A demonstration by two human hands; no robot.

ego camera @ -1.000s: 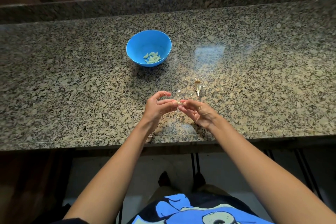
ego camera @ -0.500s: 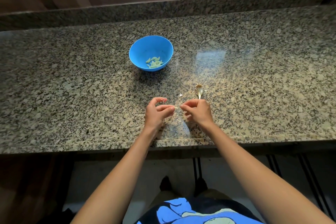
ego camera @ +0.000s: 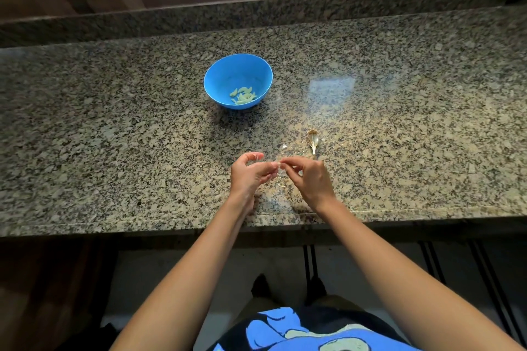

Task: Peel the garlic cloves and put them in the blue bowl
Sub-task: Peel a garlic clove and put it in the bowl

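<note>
Left grip (ego camera: 251, 174) and right grip (ego camera: 309, 177) both pinch a clove (ego camera: 277, 165) between them, bowl (ego camera: 219, 85) well ahead-left, peel (ego camera: 313, 138) just past the right grip.

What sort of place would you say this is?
Most likely a home kitchen: a speckled granite countertop with a raised back ledge, a blue bowl holding peeled garlic cloves, and the left hand and right hand pinching another clove.
</note>
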